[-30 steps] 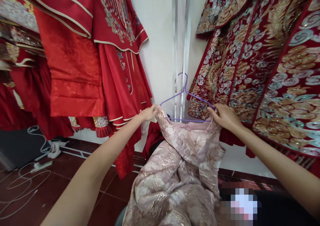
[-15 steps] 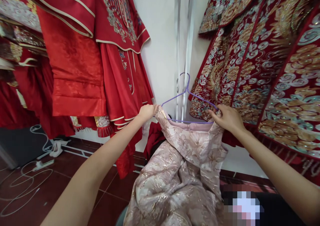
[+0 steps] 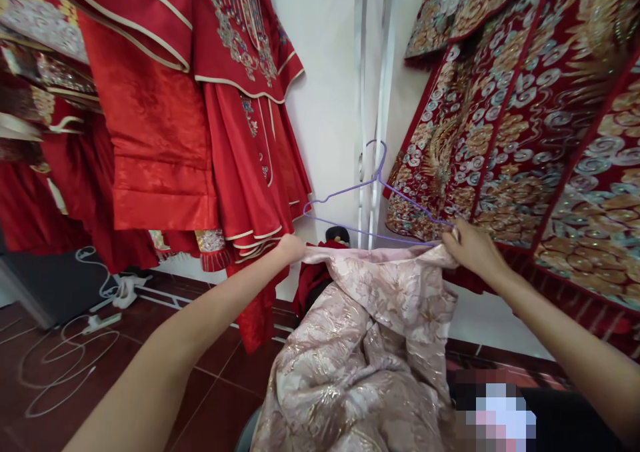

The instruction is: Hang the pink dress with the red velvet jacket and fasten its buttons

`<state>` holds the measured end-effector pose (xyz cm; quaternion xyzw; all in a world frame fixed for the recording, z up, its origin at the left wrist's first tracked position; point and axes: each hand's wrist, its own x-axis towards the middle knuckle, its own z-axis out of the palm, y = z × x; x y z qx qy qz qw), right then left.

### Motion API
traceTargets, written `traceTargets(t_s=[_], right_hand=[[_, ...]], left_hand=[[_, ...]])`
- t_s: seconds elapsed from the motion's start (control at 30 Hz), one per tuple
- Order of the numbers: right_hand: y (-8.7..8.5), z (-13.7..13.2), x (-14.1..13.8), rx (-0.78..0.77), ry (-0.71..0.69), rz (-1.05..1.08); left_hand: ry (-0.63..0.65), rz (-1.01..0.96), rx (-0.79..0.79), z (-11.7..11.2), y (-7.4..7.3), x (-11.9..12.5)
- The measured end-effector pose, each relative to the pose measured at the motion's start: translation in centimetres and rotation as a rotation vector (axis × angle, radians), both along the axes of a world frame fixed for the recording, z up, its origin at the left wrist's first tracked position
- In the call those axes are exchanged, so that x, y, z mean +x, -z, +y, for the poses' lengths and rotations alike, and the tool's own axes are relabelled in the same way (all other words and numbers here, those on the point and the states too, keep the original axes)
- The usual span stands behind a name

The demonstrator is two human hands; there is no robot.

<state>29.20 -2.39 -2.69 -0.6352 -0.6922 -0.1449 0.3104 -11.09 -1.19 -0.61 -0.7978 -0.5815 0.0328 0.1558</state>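
A pale pink brocade garment [image 3: 370, 345] hangs in front of me, its top edge stretched between both hands. My left hand [image 3: 290, 247] is closed on the garment's left shoulder, which sits just below the left end of a thin purple wire hanger [image 3: 350, 189]. My right hand [image 3: 470, 249] is closed on the garment's right shoulder together with the hanger's right end. The hanger tilts up to the left, its hook near the white wall strip.
Red embroidered robes [image 3: 165, 105] hang along the left wall. Dark red robes with gold and silver embroidery [image 3: 525, 125] hang on the right. White cables and a power strip [image 3: 100, 322] lie on the dark tiled floor. A white wall corner [image 3: 340, 92] is straight ahead.
The garment's left shoulder has come off the hanger's left end. My left hand moved down with the fabric, and the hanger's bare left end now sticks up above it.
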Motion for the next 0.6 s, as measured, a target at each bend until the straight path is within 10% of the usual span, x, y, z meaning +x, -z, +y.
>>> traceTargets(t_s=[0.23,0.43,0.6], right_hand=[[4.2,-2.4,2.2,-0.155,0.07,0.457],[3.0,-4.6,2.9,-0.023,-0.119,0.396],[3.9,-5.8,3.9,-0.064,-0.187,0.492]], left_hand=[[0.237,0.119,0.031,-1.4,5.3,2.8],[0.496,0.147,0.253,-2.2,0.1,6.3],[0.45,0.069,0.351,-0.5,-3.1,7.5]])
